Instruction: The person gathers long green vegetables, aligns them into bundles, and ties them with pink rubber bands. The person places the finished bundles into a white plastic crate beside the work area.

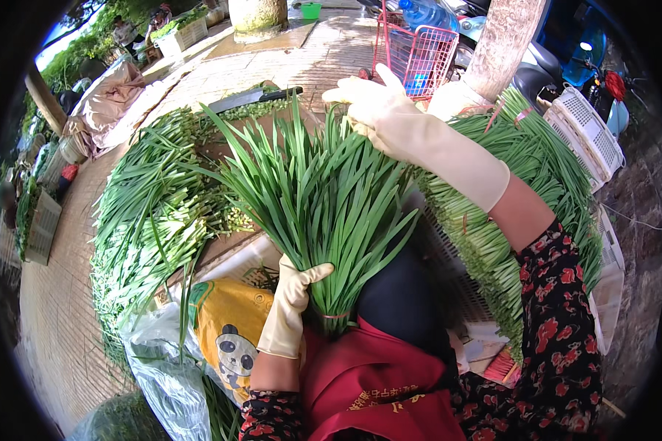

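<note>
A bunch of green garlic chives stands fanned out over my lap, with a reddish band around its lower end. My left hand, in a cream rubber glove, grips the bunch above the band. Near the leaf tips, my right hand in a matching glove has its thumb and fingers spread; whether it touches any leaf cannot be told. A large pile of chives lies on the left, and stacked chives fill the right side. Beyond the bunch, a black-handled cleaver rests among cut trimmings.
A yellow panda-printed bag and a clear plastic bag lie at lower left. White plastic crates stand at right. Farther off are a red wire cart, a post, parked scooters and people at upper left.
</note>
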`<action>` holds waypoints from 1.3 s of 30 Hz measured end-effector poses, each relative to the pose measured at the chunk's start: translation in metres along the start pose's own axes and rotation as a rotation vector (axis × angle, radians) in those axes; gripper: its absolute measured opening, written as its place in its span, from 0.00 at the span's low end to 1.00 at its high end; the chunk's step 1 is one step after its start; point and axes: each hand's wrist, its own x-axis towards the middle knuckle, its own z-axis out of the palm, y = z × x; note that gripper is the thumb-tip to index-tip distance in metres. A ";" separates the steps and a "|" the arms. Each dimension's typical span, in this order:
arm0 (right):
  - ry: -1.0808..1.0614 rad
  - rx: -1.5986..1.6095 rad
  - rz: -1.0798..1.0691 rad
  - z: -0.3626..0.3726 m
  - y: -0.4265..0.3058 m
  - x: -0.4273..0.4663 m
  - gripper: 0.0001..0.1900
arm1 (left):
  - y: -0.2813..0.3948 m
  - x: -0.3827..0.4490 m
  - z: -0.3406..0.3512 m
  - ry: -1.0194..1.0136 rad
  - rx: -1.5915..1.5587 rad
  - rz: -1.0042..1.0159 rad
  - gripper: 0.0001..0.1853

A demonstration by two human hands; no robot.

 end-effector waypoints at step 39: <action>0.007 1.086 0.431 -0.002 -0.062 -0.095 0.11 | 0.016 -0.004 0.019 0.102 0.253 0.038 0.21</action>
